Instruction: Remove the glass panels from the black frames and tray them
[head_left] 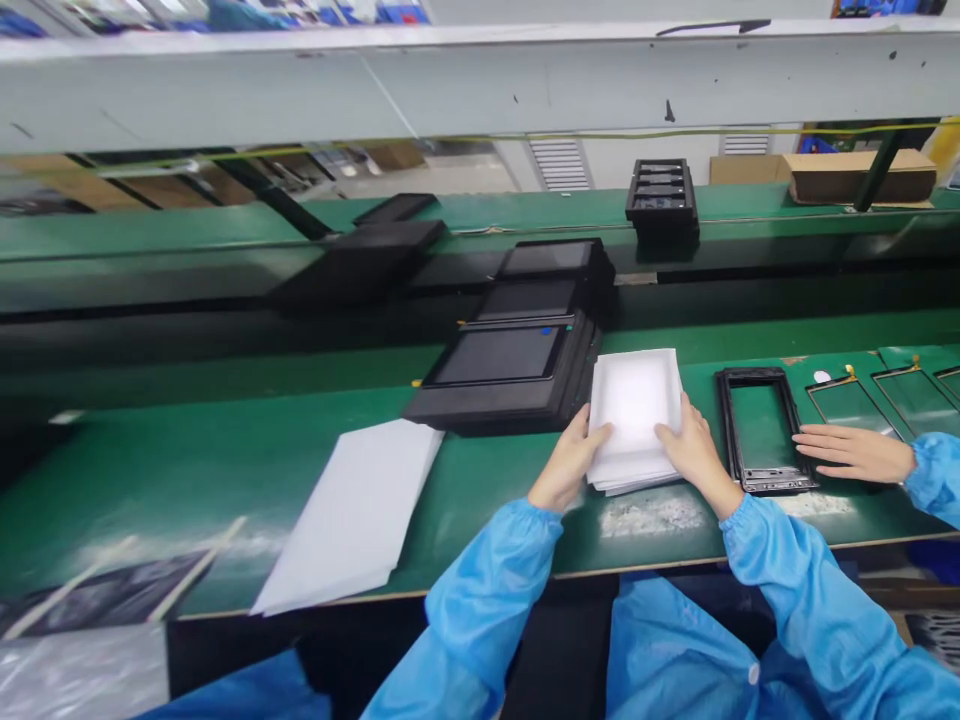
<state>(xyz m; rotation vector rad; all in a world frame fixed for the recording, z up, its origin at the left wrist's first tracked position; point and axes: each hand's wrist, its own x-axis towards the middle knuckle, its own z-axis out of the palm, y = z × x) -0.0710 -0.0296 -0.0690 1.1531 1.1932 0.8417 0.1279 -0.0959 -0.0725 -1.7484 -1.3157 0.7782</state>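
1. Stack of white foam sheets (634,412): rectangular, soft-looking, slightly uneven at the lower edges. It lies on the desk, near the front edge and about midway along, and is the item both hands are on.
2. Left hand (568,462), bare, in a light-blue sleeve: its grip closes on the stack's left edge, with the fingers lying over the top sheet.
3. Right hand (696,455), bare, in a matching sleeve: its grip closes on the stack's right edge in the same way. The stack sits between the two hands, which are working on it together.
4. Long green-topped desk (187,485): carries all items below.
5. Loose white sheets (351,515): a flat, thin pile, set at a slant near the front edge, left of the stack and well apart from it.
6. Stacked black trays with dark glass panels (510,345): a tall pile just behind the stack, towards the back edge.
7. Black rectangular frame (761,430): an open-centred fixture just right of the stack.
8. Co-worker's hand (855,452), flat and open, enters from the right, beside the frame and touching neither stack nor frame.
9. Clear glass panels with gold ribbon tails (849,405): laid in a row towards the right end of the desk.
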